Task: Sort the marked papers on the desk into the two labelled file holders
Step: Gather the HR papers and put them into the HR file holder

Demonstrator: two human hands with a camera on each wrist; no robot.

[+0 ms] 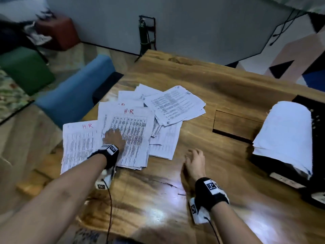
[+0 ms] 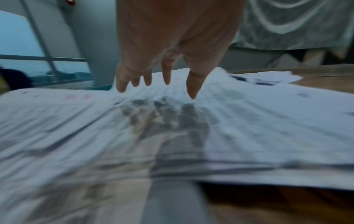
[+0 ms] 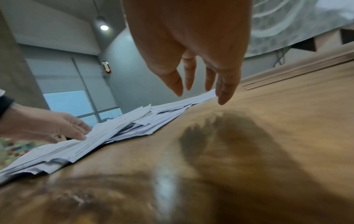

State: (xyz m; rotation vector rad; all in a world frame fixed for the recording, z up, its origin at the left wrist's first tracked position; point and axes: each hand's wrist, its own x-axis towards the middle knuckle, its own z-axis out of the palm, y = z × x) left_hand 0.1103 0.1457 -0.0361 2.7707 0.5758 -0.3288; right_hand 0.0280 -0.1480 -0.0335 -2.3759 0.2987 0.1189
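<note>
Head view: your left hand (image 1: 114,138) lies flat, fingers extended, on the marked papers (image 1: 133,124) spread over the desk (image 1: 202,85). Left wrist view: fingers (image 2: 192,84) straight over the sheets. Right wrist view: your right hand (image 3: 193,50) hovers relaxed, empty, above bare wood.

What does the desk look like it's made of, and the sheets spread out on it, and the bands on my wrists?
Desk: seemingly solid wood with a glossy varnish; flowing grain, dark streaks and bright glare show.
Sheets: thin white printed paper, matte; edges curl and it wrinkles near the left hand.
Wrist bands: probably black fabric, soft-looking, with white printed tags.
</note>
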